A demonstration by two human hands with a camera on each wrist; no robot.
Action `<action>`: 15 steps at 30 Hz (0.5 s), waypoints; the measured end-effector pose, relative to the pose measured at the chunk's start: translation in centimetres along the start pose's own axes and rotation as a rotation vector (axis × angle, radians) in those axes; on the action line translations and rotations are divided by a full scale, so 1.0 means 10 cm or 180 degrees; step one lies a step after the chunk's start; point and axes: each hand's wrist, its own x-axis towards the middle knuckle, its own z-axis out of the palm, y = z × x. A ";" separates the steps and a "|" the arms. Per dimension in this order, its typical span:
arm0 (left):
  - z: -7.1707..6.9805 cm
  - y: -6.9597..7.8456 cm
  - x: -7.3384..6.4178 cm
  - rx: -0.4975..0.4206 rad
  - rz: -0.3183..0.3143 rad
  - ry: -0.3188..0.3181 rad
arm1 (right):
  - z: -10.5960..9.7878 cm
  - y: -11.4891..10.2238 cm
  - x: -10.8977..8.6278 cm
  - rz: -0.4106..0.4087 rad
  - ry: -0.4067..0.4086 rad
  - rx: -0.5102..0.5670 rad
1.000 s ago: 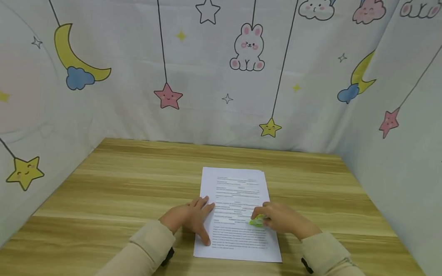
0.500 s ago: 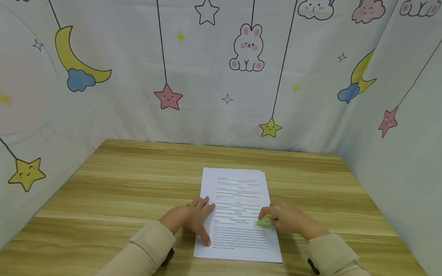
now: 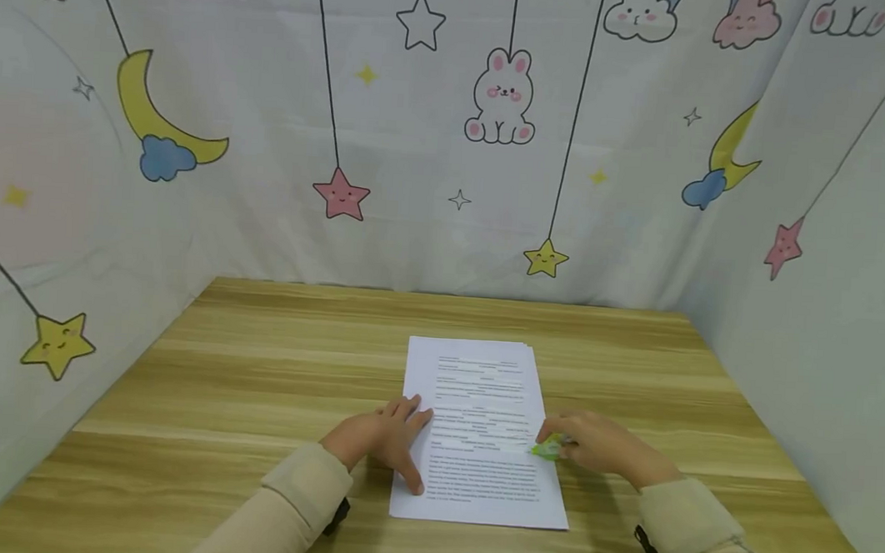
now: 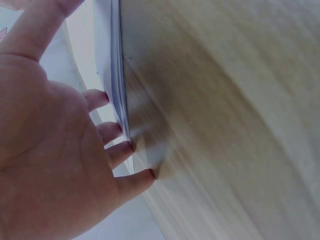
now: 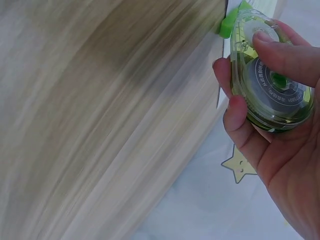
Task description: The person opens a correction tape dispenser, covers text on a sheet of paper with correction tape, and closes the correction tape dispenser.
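A stack of printed paper (image 3: 476, 487) lies on the wooden table, its top sheet filled with lines of text. White strips cover parts of several upper lines. My right hand (image 3: 599, 445) grips a green see-through correction tape (image 5: 277, 85), thumb on one side and fingers round the other. Its green tip (image 5: 229, 24) is at the sheet near the right edge, just above the lower paragraph. On the left edge of the stack rests my left hand (image 3: 385, 436), fingers spread; in the left wrist view its fingertips (image 4: 117, 131) touch the paper's side and the table.
The wooden table (image 3: 281, 343) extends around the paper on all sides. Behind and beside it hang white curtains (image 3: 414, 250) printed with stars, moons and a rabbit. Dark bands show at both cuffs.
My right hand has slid the correction tape rightward across the sheet toward its right edge. The left hand has stayed in place on the paper. The head view has shifted slightly.
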 end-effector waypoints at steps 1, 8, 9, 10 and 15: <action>0.00 0.00 0.00 0.0001 0.0002 -0.0001 | 0.00 0.01 -0.01 0.0006 0.0005 0.0011; -0.02 -0.01 -0.02 -0.0007 0.0010 -0.0021 | 0.00 0.10 -0.06 0.0075 0.0024 0.0377; -0.02 -0.02 -0.01 -0.0016 0.0010 -0.0026 | 0.00 0.11 -0.07 0.0106 0.0052 0.0468; -0.01 -0.01 -0.01 -0.0020 0.0012 -0.0023 | -0.01 0.12 -0.08 0.0129 0.0080 0.0564; 0.02 -0.04 0.03 -0.0005 0.0024 0.0017 | -0.06 0.04 -0.08 0.0290 0.0215 0.0651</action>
